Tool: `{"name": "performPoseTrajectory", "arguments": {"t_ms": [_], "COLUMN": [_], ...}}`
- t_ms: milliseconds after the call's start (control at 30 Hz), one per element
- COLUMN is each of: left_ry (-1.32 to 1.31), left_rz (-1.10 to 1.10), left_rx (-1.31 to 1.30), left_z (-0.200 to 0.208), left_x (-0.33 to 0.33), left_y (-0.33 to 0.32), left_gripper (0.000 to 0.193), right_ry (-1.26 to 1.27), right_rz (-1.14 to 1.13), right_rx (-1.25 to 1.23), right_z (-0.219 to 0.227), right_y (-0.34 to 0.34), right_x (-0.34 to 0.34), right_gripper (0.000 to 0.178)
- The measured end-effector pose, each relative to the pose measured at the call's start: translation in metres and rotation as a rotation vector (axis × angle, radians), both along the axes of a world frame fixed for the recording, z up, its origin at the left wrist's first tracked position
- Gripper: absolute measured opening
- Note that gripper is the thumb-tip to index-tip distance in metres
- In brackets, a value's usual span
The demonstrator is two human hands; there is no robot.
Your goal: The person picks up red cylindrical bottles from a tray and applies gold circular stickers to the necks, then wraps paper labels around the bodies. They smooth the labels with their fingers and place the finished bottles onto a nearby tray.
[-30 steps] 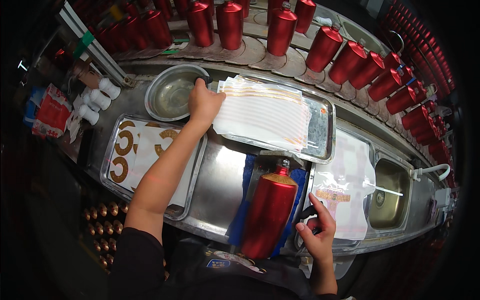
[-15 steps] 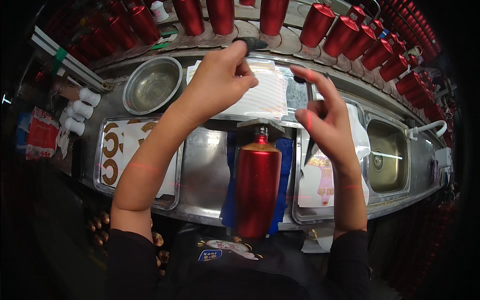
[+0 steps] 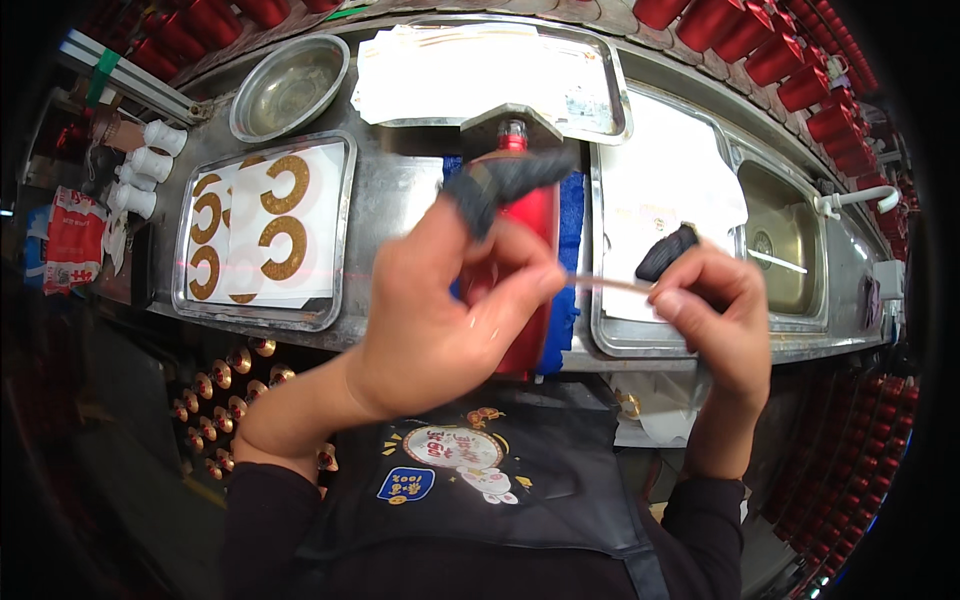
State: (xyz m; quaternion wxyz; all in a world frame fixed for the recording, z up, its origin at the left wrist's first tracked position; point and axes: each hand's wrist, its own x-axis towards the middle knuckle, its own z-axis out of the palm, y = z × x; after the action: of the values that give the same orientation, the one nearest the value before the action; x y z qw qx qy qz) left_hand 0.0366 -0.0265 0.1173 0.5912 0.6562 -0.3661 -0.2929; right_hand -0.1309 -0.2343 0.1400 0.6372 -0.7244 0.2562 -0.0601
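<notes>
My left hand (image 3: 430, 320) is in front of the red bottle, its thumb and fingers pinched on one end of a thin brownish strip (image 3: 605, 283). At the strip's other end, my right hand (image 3: 725, 315) pinches with thumb and forefinger. The strip looks edge-on and blurred. Black covers sit on a finger of each hand. Behind the left hand, the red bottle (image 3: 537, 212) lies on a blue cloth (image 3: 570, 230), its neck at a grey metal rest (image 3: 545, 128). Much of the bottle is hidden by that hand.
Gold C-shaped pieces on white sheets lie in the left tray (image 3: 345, 220). A metal bowl (image 3: 290, 90) stands behind it. White sheets (image 3: 450, 75) fill the back tray; more lie in the right tray (image 3: 640, 340), beside a sink (image 3: 790, 240). Red bottles (image 3: 775, 55) line the back.
Both hands have come down and nearer from above the back sheets. The fingers, earlier apart from each other, now pinch a thin strip between the two hands. The view has shifted nearer.
</notes>
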Motion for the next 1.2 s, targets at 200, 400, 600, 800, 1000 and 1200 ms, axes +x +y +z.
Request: {"name": "performPoseTrajectory", "arguments": {"t_ms": [200,400,600,800,1000,1200], "left_ry": [0.166,0.246,0.295,0.286,-0.162,-0.460], "left_rz": [0.329,0.389,0.378,0.373,0.196,0.119], "left_rx": [-0.042,-0.015,-0.091,-0.001,-0.041,0.043], "left_z": [-0.058,-0.085,-0.092,-0.103,-0.112,-0.112], "left_x": [-0.070,-0.083,-0.076,-0.068,-0.054,-0.059], "left_y": [0.055,0.073,0.066,0.069,0.069,0.061], "left_gripper": [0.027,0.020,0.023,0.036,0.086,0.094], "right_ry": [0.091,0.038,0.012,0.056,0.084,0.067], "right_rz": [0.027,0.003,-0.041,-0.033,-0.039,-0.073], "right_rx": [-0.027,-0.016,-0.054,-0.018,-0.003,0.051], "right_z": [-0.052,-0.077,-0.076,-0.077,-0.074,-0.077], "right_y": [0.065,0.088,0.095,0.093,0.094,0.090], "right_x": [-0.023,-0.035,-0.030,-0.022,-0.025,-0.034], "right_gripper": [0.011,0.012,0.010,0.009,0.007,0.008]}}
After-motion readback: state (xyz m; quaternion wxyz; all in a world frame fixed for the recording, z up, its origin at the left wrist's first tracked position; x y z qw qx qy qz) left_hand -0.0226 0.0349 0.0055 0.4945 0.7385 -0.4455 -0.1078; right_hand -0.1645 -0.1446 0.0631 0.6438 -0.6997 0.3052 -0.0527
